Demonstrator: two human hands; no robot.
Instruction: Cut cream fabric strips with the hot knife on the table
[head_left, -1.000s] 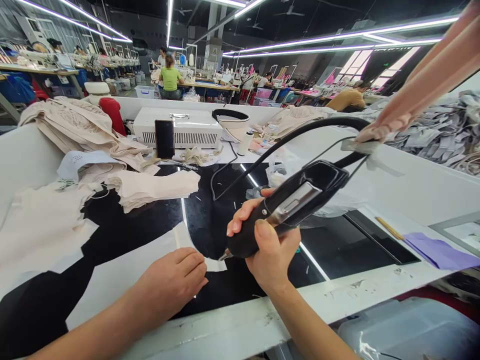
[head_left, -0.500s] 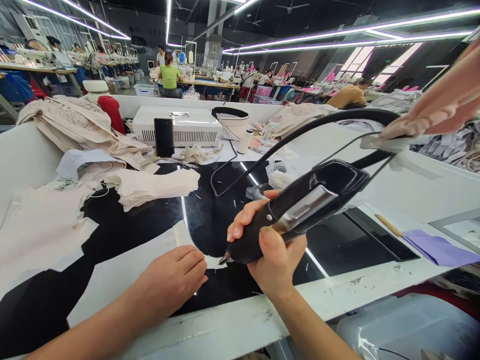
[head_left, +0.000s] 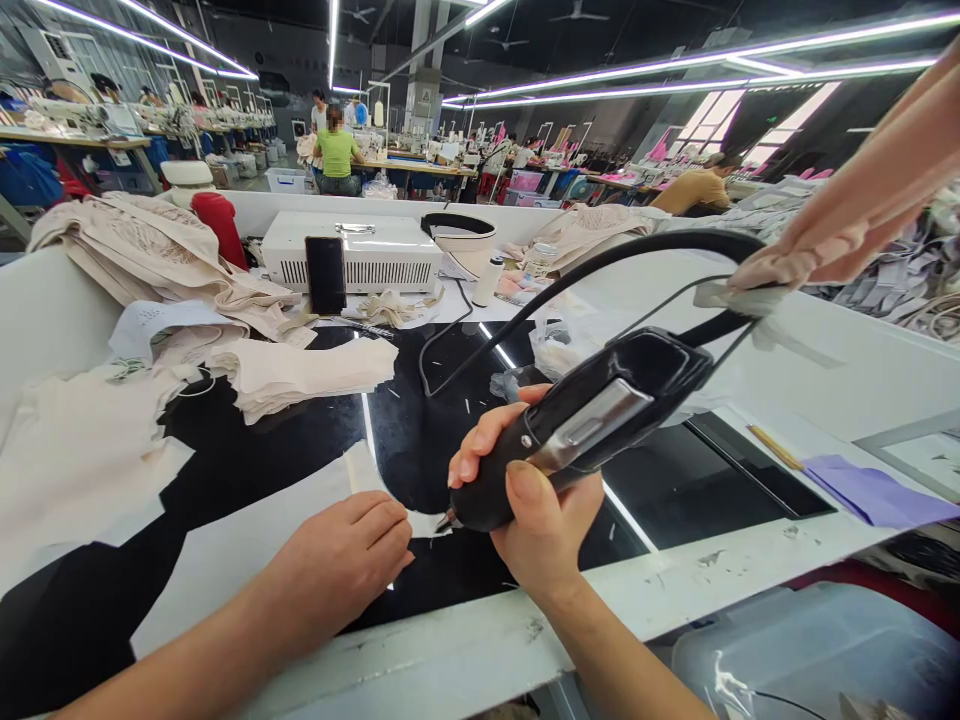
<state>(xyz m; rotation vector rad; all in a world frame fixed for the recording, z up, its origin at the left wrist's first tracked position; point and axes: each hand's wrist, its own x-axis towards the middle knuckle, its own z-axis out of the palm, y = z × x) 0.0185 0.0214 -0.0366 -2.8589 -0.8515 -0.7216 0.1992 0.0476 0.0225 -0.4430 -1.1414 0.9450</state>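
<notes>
My right hand (head_left: 544, 520) is wrapped round a black corded hand tool (head_left: 577, 425) with a silver side plate. Its small metal tip points down and left, at the narrow end of a white fabric piece (head_left: 225, 550). Left of the tip, my left hand (head_left: 360, 550) rests on that piece with its fingers curled together against the cloth. A thick black cable (head_left: 600, 260) loops from the tool's rear. At the upper right, a peach-toned shape (head_left: 840, 220) meets the cable; whether it is a hand or twisted cloth I cannot tell.
Left lie stacked cream fabric pieces (head_left: 315, 370) and a white fabric pile (head_left: 75, 460). Behind the glossy black work surface (head_left: 420, 450) are a phone (head_left: 325, 275), a vented white box (head_left: 375, 245) and a thread spool (head_left: 488, 281). Purple cloth (head_left: 870, 490) lies right. People sit farther back.
The tool and my right hand have shifted slightly left and its rear end sits a little lower. The cable loop has moved left too. My left hand stays on the fabric.
</notes>
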